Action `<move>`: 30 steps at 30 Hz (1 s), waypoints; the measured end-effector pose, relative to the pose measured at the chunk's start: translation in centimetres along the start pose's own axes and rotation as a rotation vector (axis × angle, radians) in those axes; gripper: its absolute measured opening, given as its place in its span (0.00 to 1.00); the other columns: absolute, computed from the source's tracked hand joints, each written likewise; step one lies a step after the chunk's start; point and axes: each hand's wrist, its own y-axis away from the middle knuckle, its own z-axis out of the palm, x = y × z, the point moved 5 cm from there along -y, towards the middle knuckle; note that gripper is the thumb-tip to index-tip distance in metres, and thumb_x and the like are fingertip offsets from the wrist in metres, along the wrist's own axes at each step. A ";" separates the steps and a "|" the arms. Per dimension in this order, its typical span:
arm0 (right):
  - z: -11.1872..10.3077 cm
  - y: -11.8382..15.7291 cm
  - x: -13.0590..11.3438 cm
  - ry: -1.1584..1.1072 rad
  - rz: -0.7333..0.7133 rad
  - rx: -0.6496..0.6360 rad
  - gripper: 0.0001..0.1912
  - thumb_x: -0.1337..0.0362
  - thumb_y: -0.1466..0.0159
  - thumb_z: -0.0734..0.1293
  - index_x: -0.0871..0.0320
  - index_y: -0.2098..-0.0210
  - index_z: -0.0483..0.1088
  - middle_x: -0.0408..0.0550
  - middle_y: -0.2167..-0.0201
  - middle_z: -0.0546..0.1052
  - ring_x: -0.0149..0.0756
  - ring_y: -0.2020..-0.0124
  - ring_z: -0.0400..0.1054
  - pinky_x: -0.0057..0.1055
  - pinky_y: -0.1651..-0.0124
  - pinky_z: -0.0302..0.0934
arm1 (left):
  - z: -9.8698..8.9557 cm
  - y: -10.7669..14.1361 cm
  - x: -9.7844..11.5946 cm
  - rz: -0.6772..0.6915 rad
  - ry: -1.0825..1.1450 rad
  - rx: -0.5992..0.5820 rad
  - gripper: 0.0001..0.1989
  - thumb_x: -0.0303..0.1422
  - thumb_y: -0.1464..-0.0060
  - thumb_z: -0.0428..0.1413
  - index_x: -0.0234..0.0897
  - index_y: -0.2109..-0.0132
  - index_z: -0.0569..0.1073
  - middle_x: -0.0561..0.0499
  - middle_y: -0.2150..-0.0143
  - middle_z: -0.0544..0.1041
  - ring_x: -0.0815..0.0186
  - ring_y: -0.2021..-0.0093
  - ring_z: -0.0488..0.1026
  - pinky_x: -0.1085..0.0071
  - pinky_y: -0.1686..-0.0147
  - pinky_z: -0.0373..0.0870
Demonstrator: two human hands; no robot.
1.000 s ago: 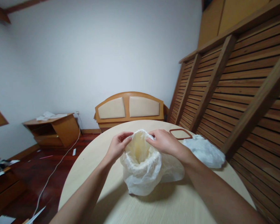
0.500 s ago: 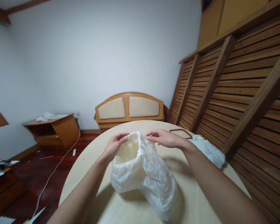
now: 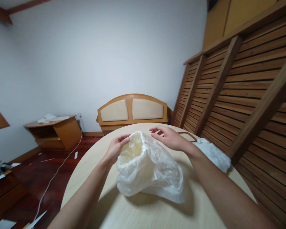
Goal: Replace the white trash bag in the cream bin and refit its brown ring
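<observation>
A thin white plastic bag [image 3: 149, 171] hangs over the round pale table [image 3: 85, 173], its mouth facing up and to the left. My left hand [image 3: 116, 148] pinches the rim on the left side of that mouth. Just off the upper right edge, my right hand [image 3: 169, 137] has its fingers apart and curved, with nothing seen in them. Inside the mouth, pale yellowish walls show; I cannot make out any contents.
At the table's right edge lies another crumpled white bag [image 3: 212, 154], beside a brown looped frame [image 3: 187, 136]. A slatted wooden panel [image 3: 228, 92] leans along the right. Beyond the table stands a headboard [image 3: 132, 111]; a low cabinet [image 3: 53, 132] is at left.
My right hand has let go of the bag's rim and moved slightly up and right. The bag's lower end has swung up and spread to the right.
</observation>
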 end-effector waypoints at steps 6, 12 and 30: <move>0.9 1.5 -4.3 -0.051 -0.361 -0.283 0.19 0.65 0.31 0.63 0.51 0.42 0.71 0.48 0.36 0.69 0.37 0.33 0.58 0.42 0.31 0.51 | 0.2 -0.3 -0.4 -0.025 0.007 -0.037 0.24 0.40 0.63 0.72 0.35 0.57 0.81 0.46 0.61 0.84 0.63 0.67 0.79 0.70 0.66 0.72; 1.9 1.6 -3.5 0.022 -0.420 -0.395 0.13 0.68 0.36 0.67 0.54 0.52 0.76 0.50 0.39 0.71 0.41 0.32 0.56 0.46 0.29 0.45 | 0.2 -0.5 -0.5 0.001 -0.095 -0.030 0.27 0.44 0.64 0.72 0.32 0.57 0.82 0.44 0.60 0.84 0.58 0.64 0.80 0.68 0.63 0.73; 1.3 0.2 1.7 0.165 -0.301 -0.248 0.10 0.62 0.31 0.61 0.57 0.54 0.71 0.54 0.48 0.75 0.44 0.46 0.68 0.44 0.40 0.61 | 1.7 3.2 3.8 0.868 -0.817 0.146 0.10 0.35 0.38 0.55 0.37 0.51 0.72 0.42 0.49 0.74 0.58 0.47 0.72 0.61 0.50 0.72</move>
